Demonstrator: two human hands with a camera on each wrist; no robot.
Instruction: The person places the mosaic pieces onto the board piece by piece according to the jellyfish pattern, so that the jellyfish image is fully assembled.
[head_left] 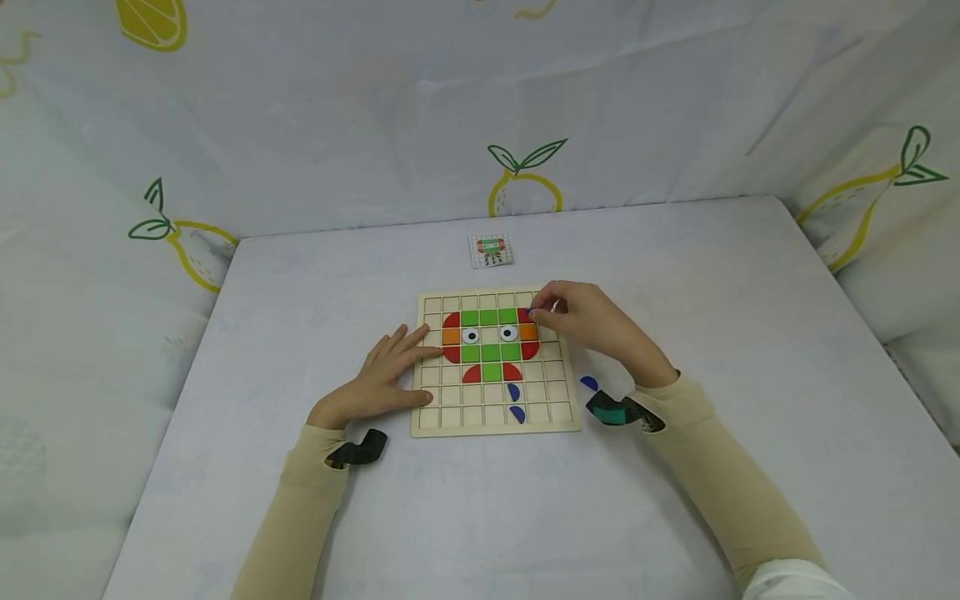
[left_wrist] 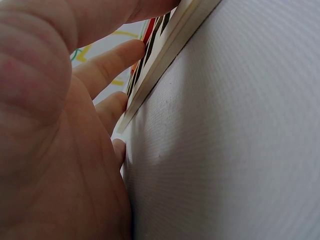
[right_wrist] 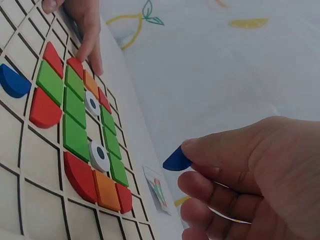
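Note:
A wooden grid board lies on the table with flat pieces forming a figure: green squares, red rounded pieces, orange squares and two white eye discs. My left hand rests along the board's left edge, fingers spread and fingertips touching it. Between thumb and index finger, my right hand pinches a blue half-round piece above the board's upper right part. Two more blue pieces lie on the lower cells, one above the other.
Right of the board, another blue half-round piece lies on the table, close to the right wrist's dark strap. A small picture card with a similar figure lies behind the board. A lemon-patterned cloth hangs behind.

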